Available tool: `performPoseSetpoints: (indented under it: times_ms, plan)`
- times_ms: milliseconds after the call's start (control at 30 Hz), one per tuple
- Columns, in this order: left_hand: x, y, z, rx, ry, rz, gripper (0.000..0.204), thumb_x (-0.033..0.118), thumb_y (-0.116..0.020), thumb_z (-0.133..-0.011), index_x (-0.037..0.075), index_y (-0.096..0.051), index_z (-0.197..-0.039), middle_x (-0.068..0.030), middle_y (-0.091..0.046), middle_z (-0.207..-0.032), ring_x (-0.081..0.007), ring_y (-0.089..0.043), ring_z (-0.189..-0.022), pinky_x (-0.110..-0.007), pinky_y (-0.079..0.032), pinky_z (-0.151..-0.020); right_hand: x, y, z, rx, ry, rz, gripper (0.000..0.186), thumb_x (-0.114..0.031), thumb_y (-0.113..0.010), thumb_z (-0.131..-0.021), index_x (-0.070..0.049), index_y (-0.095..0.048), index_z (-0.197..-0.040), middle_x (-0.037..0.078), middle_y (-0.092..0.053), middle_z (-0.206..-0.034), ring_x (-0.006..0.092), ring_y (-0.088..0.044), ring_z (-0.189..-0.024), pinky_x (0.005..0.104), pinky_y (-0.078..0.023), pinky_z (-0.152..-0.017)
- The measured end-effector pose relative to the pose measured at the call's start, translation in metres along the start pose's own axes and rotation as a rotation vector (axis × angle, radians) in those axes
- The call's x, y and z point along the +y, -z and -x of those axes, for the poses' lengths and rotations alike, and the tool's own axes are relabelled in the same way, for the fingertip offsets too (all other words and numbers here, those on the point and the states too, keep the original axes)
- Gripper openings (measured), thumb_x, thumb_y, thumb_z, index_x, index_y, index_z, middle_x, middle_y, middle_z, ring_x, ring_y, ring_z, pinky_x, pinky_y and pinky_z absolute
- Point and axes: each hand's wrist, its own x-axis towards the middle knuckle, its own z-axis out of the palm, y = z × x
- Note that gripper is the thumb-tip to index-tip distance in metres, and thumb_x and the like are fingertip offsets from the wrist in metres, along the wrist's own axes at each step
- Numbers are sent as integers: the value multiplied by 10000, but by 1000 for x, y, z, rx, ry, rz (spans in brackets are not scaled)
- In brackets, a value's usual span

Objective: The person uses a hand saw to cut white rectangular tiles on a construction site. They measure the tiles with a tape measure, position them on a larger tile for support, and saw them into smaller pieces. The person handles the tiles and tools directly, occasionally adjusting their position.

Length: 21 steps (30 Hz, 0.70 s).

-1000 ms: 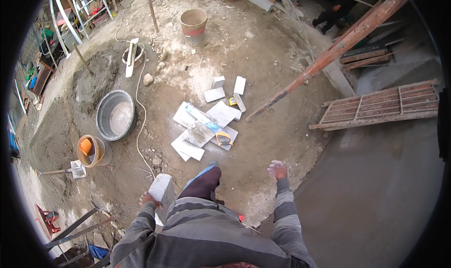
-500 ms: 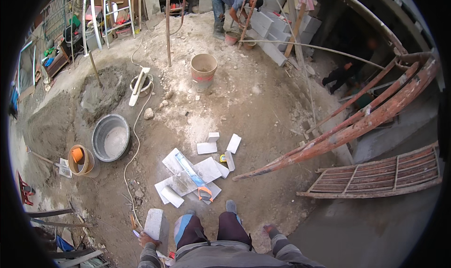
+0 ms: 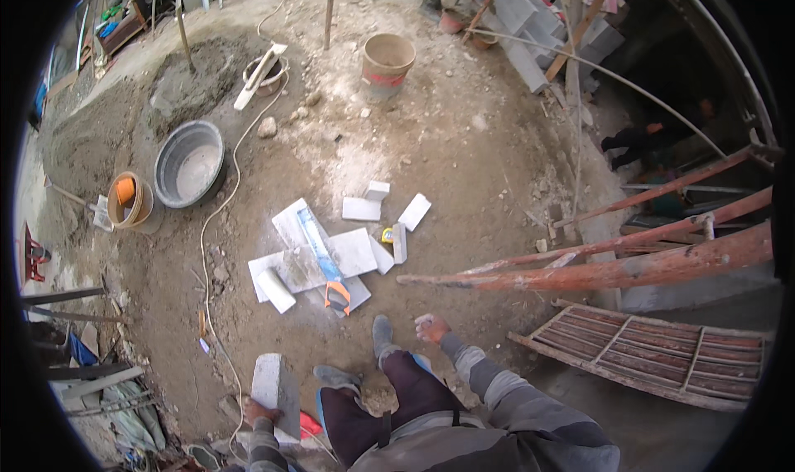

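Note:
At the lower left, my left hand (image 3: 262, 412) is closed on the left side of a pale grey lightweight concrete block (image 3: 267, 381), which stands beside my left leg. My right hand (image 3: 431, 328) reaches out past my right knee, empty, with its fingers loosely apart. Ahead of my boots, a handsaw (image 3: 321, 252) with an orange and black handle lies across several flat white block pieces (image 3: 354, 251). A yellow tape measure (image 3: 387, 235) sits beside a small upright offcut (image 3: 400, 243).
A grey tub (image 3: 217, 170), a bucket with an orange scoop (image 3: 124, 192) and a white cable (image 3: 204, 257) are at left. Another bucket (image 3: 387, 58) stands ahead. Reddish poles (image 3: 629, 265) and a slatted frame (image 3: 646, 348) flank my right. A co-worker's boot (image 3: 431, 2) shows at the back.
My view has tilted down and turned, so the ground things sit higher in it. My right hand has moved forward, away from my side. The left hand stays at the block.

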Motion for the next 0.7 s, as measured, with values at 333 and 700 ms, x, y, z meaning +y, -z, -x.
performPoseSetpoints:
  times_ms: [333,700]
  plan:
    - [14,-89,-86,-31,82,282,1271,484,-931,-486,-83,-303,-1434,-267,-543,-1328,-380,-548,-1237,-427,-491,-1012,66,-104,-9,-156,-88,28,253,-152,-503,-976,-53,-612,-1181,104,-693,-968,186,-698,-776,321,-579,-687]
    - [157,-223,-169,201,402,817,1099,424,-934,-506,-73,-398,-1327,-283,-523,-1298,-437,-508,-1235,-486,-440,-1048,76,-196,-197,-160,61,243,241,-78,-504,-921,-53,-655,-1107,81,-700,-894,133,-661,-674,290,-521,-601]
